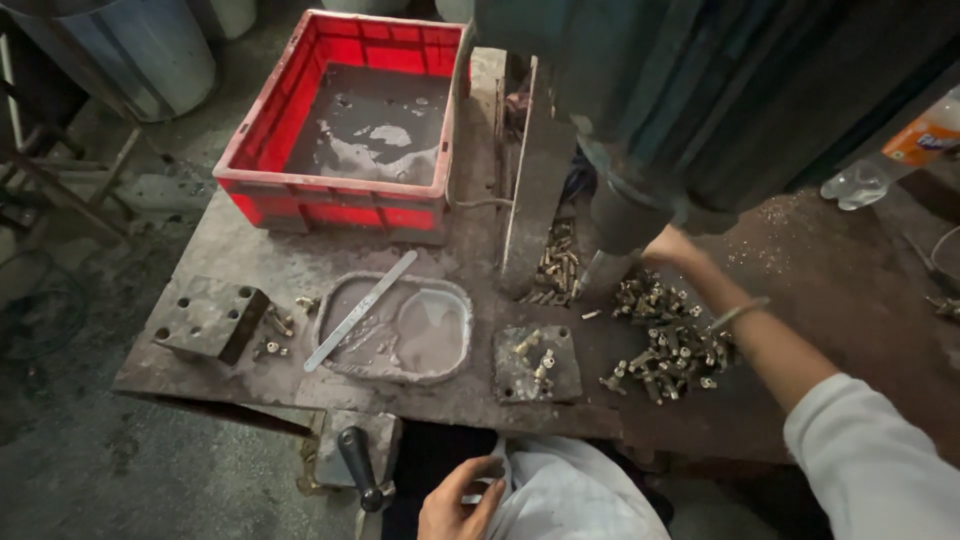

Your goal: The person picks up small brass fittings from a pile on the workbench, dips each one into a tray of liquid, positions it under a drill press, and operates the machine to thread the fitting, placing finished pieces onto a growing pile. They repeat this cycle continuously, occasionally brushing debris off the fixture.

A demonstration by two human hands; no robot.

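Observation:
My right hand (668, 246) reaches forward under the dark machine head (700, 100), its fingers hidden near the machine's spindle (592, 272); what it holds cannot be seen. A pile of small brass fittings (668, 340) lies just beneath my forearm. More brass parts (556, 268) are heaped behind the spindle beside an upright metal plate (535, 170). My left hand (458, 500) rests low at the bench's near edge, fingers curled on the pale cloth (560, 495) at my lap, close to a black lever handle (360, 468).
A red plastic crate (340, 190) with grey residue stands at the back left. A shallow grey tray (455, 335) holds a flat metal strip (360, 310). A drilled steel block (210, 318), a small plate with brass parts (538, 362) and a plastic bottle (880, 165) share the bench.

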